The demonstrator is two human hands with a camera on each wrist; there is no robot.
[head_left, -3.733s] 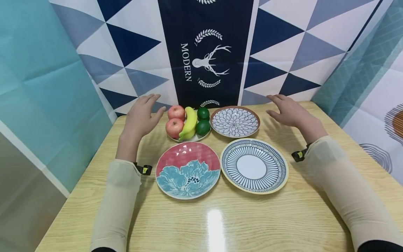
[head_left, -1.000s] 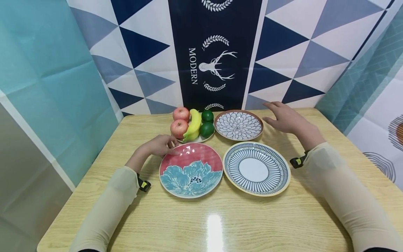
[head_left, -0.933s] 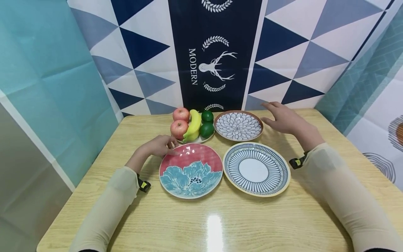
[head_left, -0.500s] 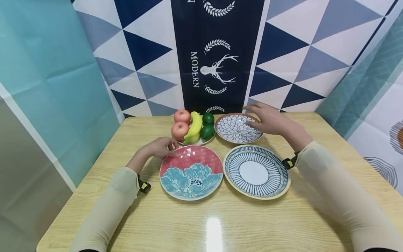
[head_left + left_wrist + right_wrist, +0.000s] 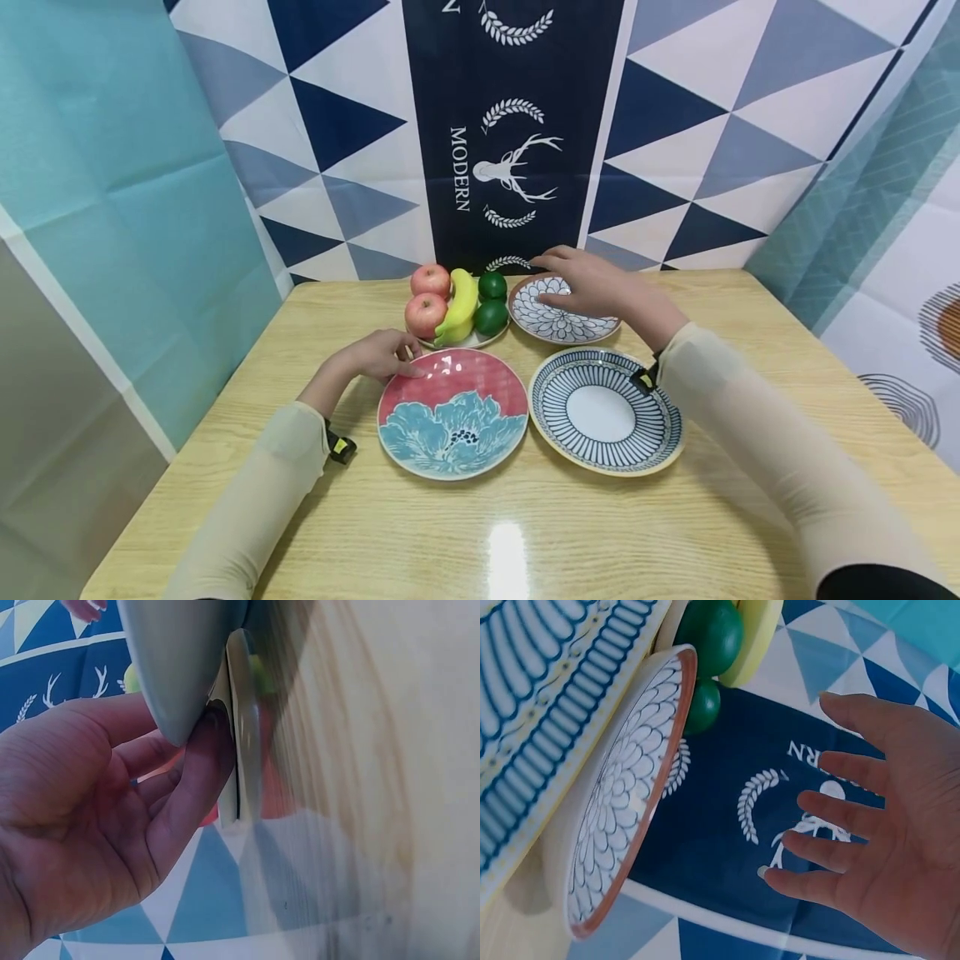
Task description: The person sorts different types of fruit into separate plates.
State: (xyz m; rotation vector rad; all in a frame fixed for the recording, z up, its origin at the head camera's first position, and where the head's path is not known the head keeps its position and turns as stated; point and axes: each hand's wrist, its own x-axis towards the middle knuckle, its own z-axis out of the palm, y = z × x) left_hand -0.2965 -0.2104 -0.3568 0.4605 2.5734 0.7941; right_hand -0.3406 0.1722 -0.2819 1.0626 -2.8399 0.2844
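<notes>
My left hand pinches the far-left rim of a plate with a red top and a teal flower, thumb over the rim and fingers beneath. In the left wrist view, this plate's pale underside is tilted up off the table between thumb and fingers. My right hand hovers over the brown-rimmed plate with petal pattern, partly hiding it. Its fingers are spread and hold nothing in the right wrist view, apart from that plate's rim. My right wrist overlaps the blue-striped plate.
Behind the flower plate, a small white plate holds two apples, a banana and two green fruits. A patterned cloth hangs along the wooden table's back edge.
The left hand has come down from the air and taken hold of the flower plate's rim. The right hand has moved left from beside the brown-rimmed plate to above it.
</notes>
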